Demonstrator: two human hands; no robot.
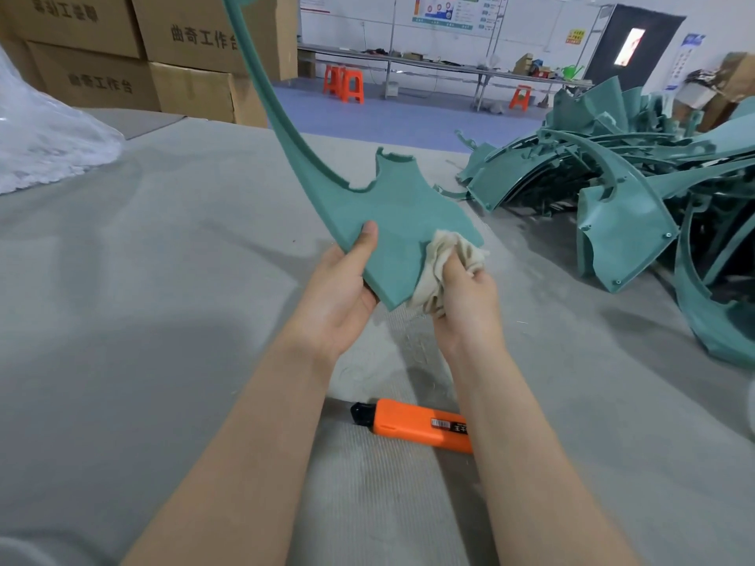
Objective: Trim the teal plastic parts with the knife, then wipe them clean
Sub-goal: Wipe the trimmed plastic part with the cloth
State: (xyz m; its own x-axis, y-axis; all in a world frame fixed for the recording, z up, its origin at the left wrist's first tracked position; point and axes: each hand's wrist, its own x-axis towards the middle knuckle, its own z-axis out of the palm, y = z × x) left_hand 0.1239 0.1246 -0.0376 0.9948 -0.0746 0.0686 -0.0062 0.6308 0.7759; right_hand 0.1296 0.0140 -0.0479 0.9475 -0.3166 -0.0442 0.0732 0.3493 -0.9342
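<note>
My left hand (341,294) grips the lower edge of a teal plastic part (392,206), thumb on its face. The part is a flat plate with a long curved arm that rises past the top of the frame. My right hand (465,296) holds a crumpled beige cloth (445,259) against the part's lower right edge. An orange utility knife (412,426) with a black tip lies on the grey table (163,279) between my forearms, untouched.
A heap of teal plastic parts (637,189) fills the table's right side. Crinkled clear plastic wrap (45,136) sits at the far left. Cardboard boxes (135,59) are stacked behind the table. Orange stools (345,85) and a long workbench (441,63) stand across the room.
</note>
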